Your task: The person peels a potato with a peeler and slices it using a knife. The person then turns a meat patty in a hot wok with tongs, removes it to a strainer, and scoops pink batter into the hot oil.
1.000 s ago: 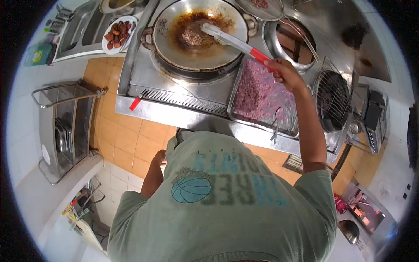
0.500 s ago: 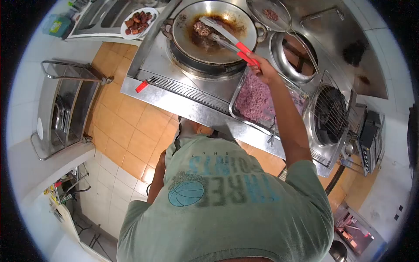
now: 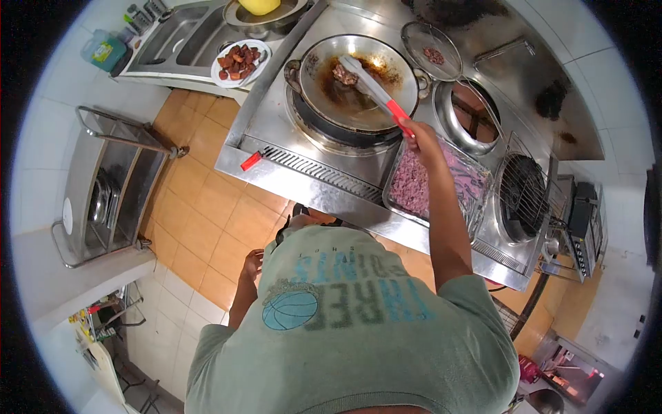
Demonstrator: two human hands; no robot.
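Note:
My right hand (image 3: 420, 140) is closed around the red handles of a pair of metal tongs (image 3: 374, 88). The tongs' tips are at a browned lump of meat (image 3: 344, 75) in a large two-handled wok (image 3: 324, 100), with dark oily liquid around it. Below my right forearm lies a rectangular metal tray (image 3: 476, 238) of pinkish minced food (image 3: 414, 181). My left hand (image 3: 253, 265) hangs low beside my shirt, away from the stove. Its fingers look loosely apart with nothing visible in them, though the shirt partly hides them.
A white plate (image 3: 218, 74) of browned meat chunks stands by the sink (image 3: 196, 41) on the left. A strainer (image 3: 431, 43) with bits of food rests behind the wok. Right of it are an uncovered burner ring (image 3: 445, 114) and a wire grate (image 3: 527, 183). A metal trolley (image 3: 124, 186) stands far left.
The tongs' arms, spread apart before, have come together at the meat lump. My left hand shows more beside the shirt. The whole view has shifted, with the stove lower and further right.

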